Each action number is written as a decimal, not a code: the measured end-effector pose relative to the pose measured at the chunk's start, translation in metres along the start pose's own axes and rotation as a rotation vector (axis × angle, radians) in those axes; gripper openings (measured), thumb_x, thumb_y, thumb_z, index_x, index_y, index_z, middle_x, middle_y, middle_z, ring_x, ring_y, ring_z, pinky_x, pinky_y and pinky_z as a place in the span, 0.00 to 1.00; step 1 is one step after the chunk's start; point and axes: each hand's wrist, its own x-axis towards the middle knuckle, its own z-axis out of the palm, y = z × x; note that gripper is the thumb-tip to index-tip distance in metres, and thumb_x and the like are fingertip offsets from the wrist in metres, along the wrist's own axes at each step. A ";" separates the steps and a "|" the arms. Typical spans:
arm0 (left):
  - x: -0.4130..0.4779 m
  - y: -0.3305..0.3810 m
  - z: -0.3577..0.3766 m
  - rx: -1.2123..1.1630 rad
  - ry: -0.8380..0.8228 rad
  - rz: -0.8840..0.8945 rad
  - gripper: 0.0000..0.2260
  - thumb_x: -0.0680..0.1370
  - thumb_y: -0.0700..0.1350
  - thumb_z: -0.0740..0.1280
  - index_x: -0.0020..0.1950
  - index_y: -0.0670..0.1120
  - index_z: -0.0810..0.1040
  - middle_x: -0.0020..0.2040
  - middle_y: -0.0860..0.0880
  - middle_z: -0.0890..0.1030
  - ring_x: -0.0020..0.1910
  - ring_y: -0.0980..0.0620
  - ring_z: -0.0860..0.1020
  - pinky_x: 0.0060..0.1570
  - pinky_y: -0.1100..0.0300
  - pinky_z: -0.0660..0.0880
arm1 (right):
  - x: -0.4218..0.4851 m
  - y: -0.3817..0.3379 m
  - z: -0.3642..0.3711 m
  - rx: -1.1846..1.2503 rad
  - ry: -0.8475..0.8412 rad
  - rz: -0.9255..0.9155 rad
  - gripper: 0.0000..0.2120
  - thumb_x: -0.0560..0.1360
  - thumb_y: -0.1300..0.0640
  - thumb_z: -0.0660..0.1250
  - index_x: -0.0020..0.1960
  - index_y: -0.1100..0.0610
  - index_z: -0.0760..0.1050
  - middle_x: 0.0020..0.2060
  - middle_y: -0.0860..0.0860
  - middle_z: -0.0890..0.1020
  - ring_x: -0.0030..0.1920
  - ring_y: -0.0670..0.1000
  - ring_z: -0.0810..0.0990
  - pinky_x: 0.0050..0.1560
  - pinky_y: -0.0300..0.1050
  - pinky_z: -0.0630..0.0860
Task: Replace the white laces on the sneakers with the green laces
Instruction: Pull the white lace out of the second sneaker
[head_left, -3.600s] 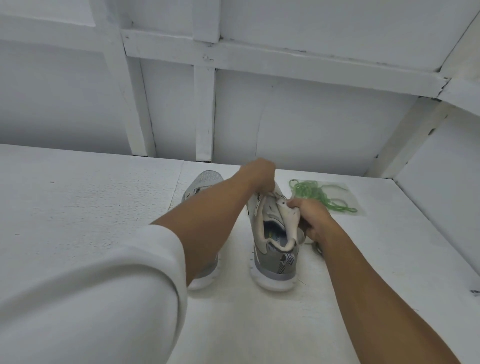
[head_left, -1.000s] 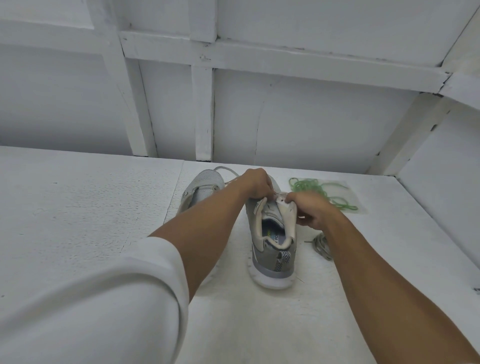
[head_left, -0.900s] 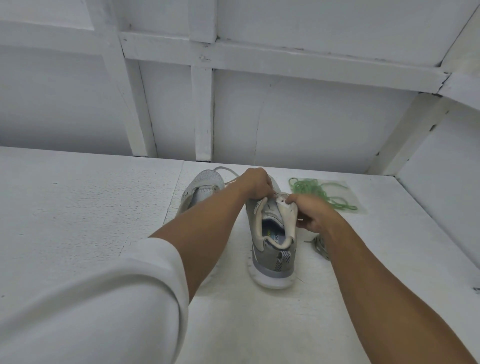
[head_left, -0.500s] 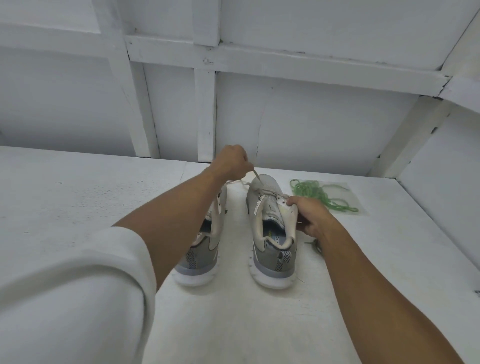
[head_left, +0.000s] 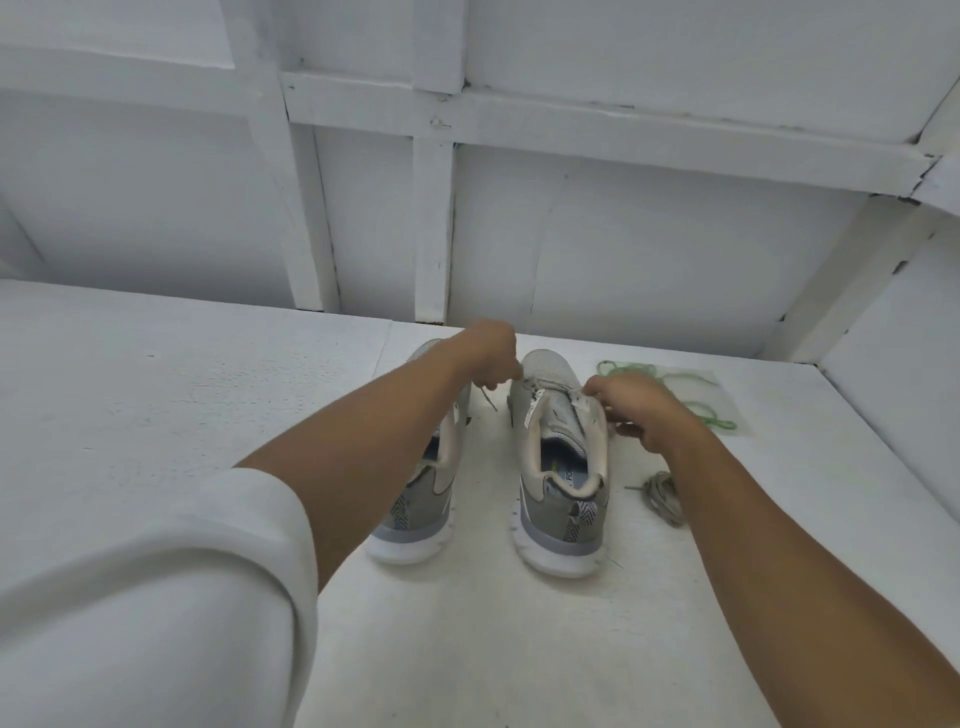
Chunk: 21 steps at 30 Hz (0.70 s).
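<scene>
Left hand (head_left: 491, 351) on white lace (head_left: 543, 385); right hand (head_left: 636, 410) on sneaker (head_left: 563, 514).

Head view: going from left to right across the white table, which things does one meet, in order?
In order: left sneaker → right sneaker → green laces.

White textured tabletop (head_left: 156, 395), white panelled wall (head_left: 649, 249) with painted battens (head_left: 432, 228)

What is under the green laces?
A clear plastic sheet lies flat under the green laces, on the white table. The right hand hides the sheet's near left corner.
</scene>
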 end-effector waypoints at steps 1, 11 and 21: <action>0.002 0.003 0.004 -0.069 -0.017 -0.031 0.11 0.78 0.45 0.64 0.46 0.38 0.79 0.46 0.41 0.85 0.32 0.48 0.80 0.33 0.62 0.76 | 0.003 -0.002 -0.001 -0.044 0.029 -0.071 0.03 0.73 0.61 0.65 0.42 0.59 0.77 0.35 0.52 0.78 0.33 0.50 0.73 0.34 0.40 0.67; 0.009 0.016 0.026 -0.375 0.024 -0.242 0.15 0.73 0.52 0.72 0.35 0.42 0.74 0.31 0.46 0.78 0.28 0.49 0.77 0.32 0.60 0.79 | 0.021 -0.008 -0.006 -0.515 0.010 -0.380 0.07 0.75 0.61 0.70 0.53 0.56 0.83 0.50 0.50 0.84 0.48 0.47 0.78 0.47 0.35 0.68; 0.010 0.014 0.029 -0.723 -0.148 -0.393 0.13 0.79 0.41 0.64 0.35 0.43 0.71 0.32 0.47 0.74 0.29 0.53 0.73 0.36 0.61 0.76 | 0.035 -0.002 -0.007 -0.791 0.096 -0.454 0.07 0.74 0.60 0.67 0.41 0.48 0.77 0.46 0.50 0.83 0.52 0.54 0.78 0.53 0.47 0.74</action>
